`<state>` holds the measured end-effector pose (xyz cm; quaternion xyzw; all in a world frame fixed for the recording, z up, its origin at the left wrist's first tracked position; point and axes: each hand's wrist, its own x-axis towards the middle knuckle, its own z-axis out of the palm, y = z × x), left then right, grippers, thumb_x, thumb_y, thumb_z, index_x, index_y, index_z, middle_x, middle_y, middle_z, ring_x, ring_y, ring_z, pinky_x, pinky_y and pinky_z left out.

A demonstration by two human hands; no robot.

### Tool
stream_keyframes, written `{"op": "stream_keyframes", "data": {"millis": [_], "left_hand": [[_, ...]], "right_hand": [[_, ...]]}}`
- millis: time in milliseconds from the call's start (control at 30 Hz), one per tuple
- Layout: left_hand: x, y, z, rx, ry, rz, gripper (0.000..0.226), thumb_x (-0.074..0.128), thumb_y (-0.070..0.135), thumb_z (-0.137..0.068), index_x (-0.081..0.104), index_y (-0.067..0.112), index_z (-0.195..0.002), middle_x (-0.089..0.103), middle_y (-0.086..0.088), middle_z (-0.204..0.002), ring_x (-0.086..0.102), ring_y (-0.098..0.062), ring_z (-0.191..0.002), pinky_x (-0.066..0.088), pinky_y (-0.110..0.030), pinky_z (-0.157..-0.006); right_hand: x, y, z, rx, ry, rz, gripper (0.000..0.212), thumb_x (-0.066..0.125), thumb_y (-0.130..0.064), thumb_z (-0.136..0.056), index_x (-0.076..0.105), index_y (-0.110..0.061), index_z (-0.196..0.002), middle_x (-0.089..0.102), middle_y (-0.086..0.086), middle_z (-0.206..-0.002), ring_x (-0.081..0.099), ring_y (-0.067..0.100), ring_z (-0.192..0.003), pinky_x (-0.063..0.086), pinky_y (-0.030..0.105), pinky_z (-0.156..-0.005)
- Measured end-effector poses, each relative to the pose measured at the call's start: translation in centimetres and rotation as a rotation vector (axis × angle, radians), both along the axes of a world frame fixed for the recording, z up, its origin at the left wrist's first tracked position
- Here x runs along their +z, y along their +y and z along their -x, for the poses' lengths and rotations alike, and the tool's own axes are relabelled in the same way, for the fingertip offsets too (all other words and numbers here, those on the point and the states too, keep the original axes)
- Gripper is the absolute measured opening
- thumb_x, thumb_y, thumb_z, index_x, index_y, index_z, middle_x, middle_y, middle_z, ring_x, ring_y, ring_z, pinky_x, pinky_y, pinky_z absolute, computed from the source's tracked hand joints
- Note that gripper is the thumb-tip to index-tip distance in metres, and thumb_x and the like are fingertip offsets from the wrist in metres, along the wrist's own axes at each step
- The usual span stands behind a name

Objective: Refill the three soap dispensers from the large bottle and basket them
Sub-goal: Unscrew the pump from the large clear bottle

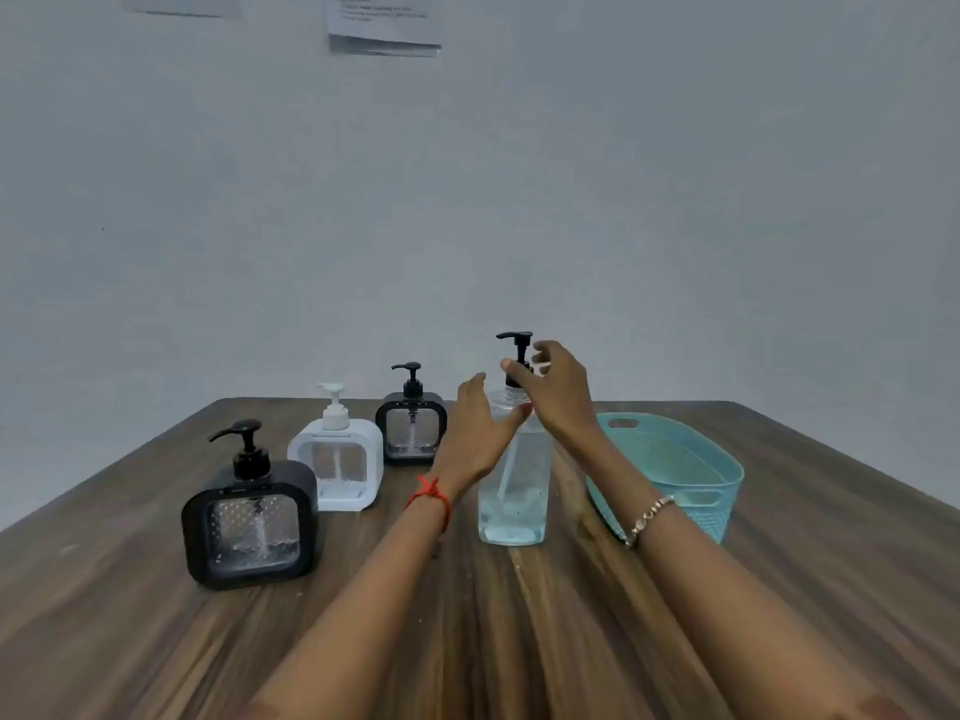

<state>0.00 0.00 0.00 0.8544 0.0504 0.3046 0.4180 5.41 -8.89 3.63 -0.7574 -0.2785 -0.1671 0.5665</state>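
Observation:
A tall clear bottle (pixel 513 491) with a black pump stands upright on the table centre, partly filled with clear liquid. My left hand (pixel 480 428) wraps the bottle's shoulder. My right hand (pixel 558 389) pinches the black pump collar at the bottle's neck. Three square dispensers stand in a diagonal row on the left: a black one (pixel 249 524) nearest, a white one (pixel 337 459) behind it, and another black one (pixel 411 426) farthest back. All three have their pumps on. A light blue basket (pixel 722 475) sits to the right of the bottle with nothing visible in it.
The wooden table (pixel 467 615) runs back to a pale wall. Sheets of paper (pixel 384 23) hang on the wall high above.

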Motion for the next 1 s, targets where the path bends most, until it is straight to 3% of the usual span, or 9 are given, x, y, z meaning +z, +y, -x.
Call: {"op": "stream_keyframes", "data": {"millis": [167,300,367,467,533,733,800,933,1000], "left_hand": [[-0.7,0.3,-1.0,-0.15,-0.059,0.141,0.05,0.062,0.023,-0.087,0.04,0.013,-0.13,0.052,0.003,-0.119,0.052,-0.014,-0.114,0.04,-0.01,-0.078],[-1.5,1.0,-1.9,-0.19,-0.061,0.177,0.063,0.062,0.038,-0.085,0.035,0.012,-0.137,0.051,-0.001,-0.132,0.05,-0.013,-0.119,0.04,-0.022,-0.094],[-1.7,1.2,-2.0,-0.191,-0.045,0.17,0.064,0.061,0.042,-0.085,0.035,0.013,-0.137,0.049,0.001,-0.132,0.049,-0.011,-0.118,0.039,-0.021,-0.095],[-1.5,1.4,-1.7,-0.196,-0.039,0.152,0.056,0.06,0.039,-0.087,0.038,0.014,-0.131,0.052,0.006,-0.12,0.052,-0.001,-0.101,0.041,-0.007,-0.077],[-1.4,1.6,-1.8,-0.2,-0.038,0.13,0.052,0.06,0.039,-0.087,0.04,0.014,-0.128,0.054,0.006,-0.115,0.054,0.002,-0.095,0.043,-0.007,-0.073],[-1.4,1.8,-1.5,-0.212,-0.026,0.135,0.05,0.06,0.037,-0.087,0.039,0.015,-0.127,0.054,0.011,-0.109,0.052,0.01,-0.09,0.04,0.003,-0.068],[-1.4,1.8,-1.5,-0.213,-0.024,0.128,0.05,0.06,0.036,-0.088,0.039,0.015,-0.128,0.054,0.01,-0.109,0.052,0.01,-0.088,0.04,0.004,-0.067],[-1.4,1.9,-1.5,-0.217,-0.022,0.116,0.055,0.059,0.039,-0.088,0.036,0.015,-0.132,0.052,0.008,-0.114,0.052,0.007,-0.09,0.041,0.003,-0.067],[-1.4,1.9,-1.5,-0.221,-0.015,0.119,0.054,0.058,0.039,-0.088,0.036,0.016,-0.131,0.052,0.009,-0.112,0.052,0.007,-0.089,0.042,0.001,-0.066]], "right_hand": [[-0.3,0.7,-0.6,0.005,0.026,0.006,0.03,0.076,-0.019,-0.074,0.069,0.0,-0.096,0.07,0.015,-0.095,0.066,0.022,-0.088,0.047,0.021,-0.071],[-0.7,0.5,-1.5,0.056,0.055,-0.098,0.021,0.078,-0.015,-0.071,0.071,-0.003,-0.087,0.071,0.012,-0.082,0.067,0.019,-0.075,0.047,0.01,-0.057],[-0.6,0.4,-2.0,0.099,0.092,-0.11,0.02,0.079,-0.015,-0.071,0.072,-0.005,-0.086,0.069,0.007,-0.078,0.066,0.013,-0.07,0.049,0.01,-0.06],[-0.5,-0.2,-2.9,0.221,0.162,-0.117,0.017,0.078,-0.012,-0.071,0.072,-0.006,-0.086,0.071,0.009,-0.08,0.068,0.019,-0.076,0.054,0.028,-0.077],[-0.4,-0.8,-3.6,0.36,0.226,-0.138,0.017,0.073,-0.006,-0.073,0.07,-0.004,-0.09,0.069,0.01,-0.082,0.067,0.019,-0.076,0.056,0.028,-0.076],[-0.6,-1.8,-5.1,0.814,0.478,-0.263,0.051,0.074,-0.018,-0.063,0.06,-0.002,-0.11,0.07,0.011,-0.106,0.065,0.023,-0.105,0.055,0.028,-0.084],[-0.6,-1.7,-5.1,0.77,0.447,-0.255,0.051,0.076,-0.011,-0.068,0.056,-0.002,-0.114,0.068,0.012,-0.108,0.064,0.024,-0.105,0.055,0.027,-0.084],[0.3,-1.1,-3.9,0.237,0.083,0.015,0.05,0.081,-0.015,-0.067,0.055,-0.011,-0.11,0.064,0.006,-0.09,0.059,0.014,-0.08,0.048,0.019,-0.071],[0.9,-1.5,-4.1,0.202,0.039,0.053,0.055,0.083,-0.014,-0.065,0.056,-0.011,-0.112,0.065,0.004,-0.084,0.061,0.012,-0.078,0.044,0.018,-0.07]]}}
